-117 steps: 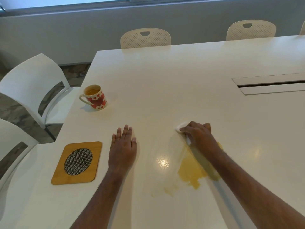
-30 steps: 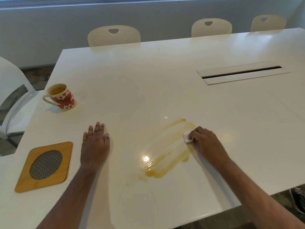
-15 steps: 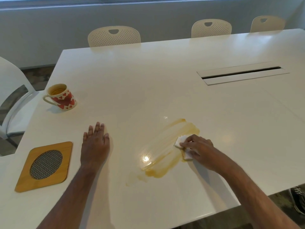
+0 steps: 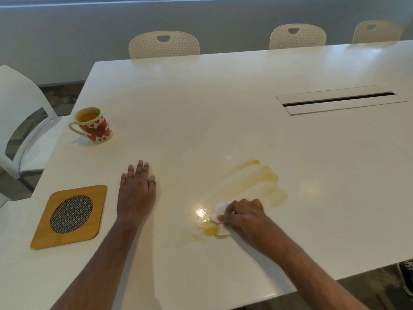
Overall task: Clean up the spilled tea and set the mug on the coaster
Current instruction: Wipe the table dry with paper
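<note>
A smeared yellow tea spill (image 4: 252, 182) streaks across the white table (image 4: 223, 113), with a small puddle at its near end. My right hand (image 4: 243, 218) presses a folded white tissue (image 4: 220, 209) onto that puddle, fingers curled over it. Flat on the table lies my left hand (image 4: 136, 189), fingers straight, between the spill and the coaster. The wooden coaster (image 4: 70, 217) with a woven oval inset sits near the table's left edge. A white mug with red hearts (image 4: 92, 126) stands upright beyond it, tea inside, its handle pointing left.
A recessed cable slot (image 4: 339, 101) is set into the table at the far right. White chairs stand along the far edge (image 4: 164, 44) and at the left side (image 4: 20, 121). The table's near edge runs just below my forearms.
My right hand has dragged the tissue down and left through the spill to its near end, leaving streaks behind. The left hand, mug and coaster have stayed put.
</note>
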Demonstrator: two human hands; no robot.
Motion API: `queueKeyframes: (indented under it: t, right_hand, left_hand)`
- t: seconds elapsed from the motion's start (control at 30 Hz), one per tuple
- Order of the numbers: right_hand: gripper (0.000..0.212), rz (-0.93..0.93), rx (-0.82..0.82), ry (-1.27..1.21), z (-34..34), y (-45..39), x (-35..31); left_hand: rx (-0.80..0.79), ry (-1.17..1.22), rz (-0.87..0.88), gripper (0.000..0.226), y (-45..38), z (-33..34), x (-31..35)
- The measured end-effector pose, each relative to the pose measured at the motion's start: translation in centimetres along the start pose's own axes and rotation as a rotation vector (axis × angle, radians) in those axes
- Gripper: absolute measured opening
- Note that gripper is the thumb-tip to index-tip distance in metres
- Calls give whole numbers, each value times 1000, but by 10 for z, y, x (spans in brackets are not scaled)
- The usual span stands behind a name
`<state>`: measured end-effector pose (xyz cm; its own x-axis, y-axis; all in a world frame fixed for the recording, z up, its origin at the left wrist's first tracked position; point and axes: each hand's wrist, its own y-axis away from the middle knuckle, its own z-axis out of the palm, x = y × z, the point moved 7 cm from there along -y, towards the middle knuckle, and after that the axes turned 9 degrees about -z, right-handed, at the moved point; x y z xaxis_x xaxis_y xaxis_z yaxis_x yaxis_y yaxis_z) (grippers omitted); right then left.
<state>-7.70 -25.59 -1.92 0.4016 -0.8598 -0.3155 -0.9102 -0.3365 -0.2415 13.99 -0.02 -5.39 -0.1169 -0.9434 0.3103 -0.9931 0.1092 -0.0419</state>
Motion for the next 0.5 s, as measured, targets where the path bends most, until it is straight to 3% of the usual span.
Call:
queueKeyframes:
  t: [0.2,0.3,0.5]
  right_hand:
    - [29,-257,-135,-43,37,-23,-67]
    - [29,-305,-131,5,37,-42,-66]
    - [22,-40,58,182,16,-89,19]
  left_hand:
    - [-1,10,-1,56,1,-2,1]
    - [-5,13,0,56,1,-2,2]
    - [-6,16,-1,57,1,-2,2]
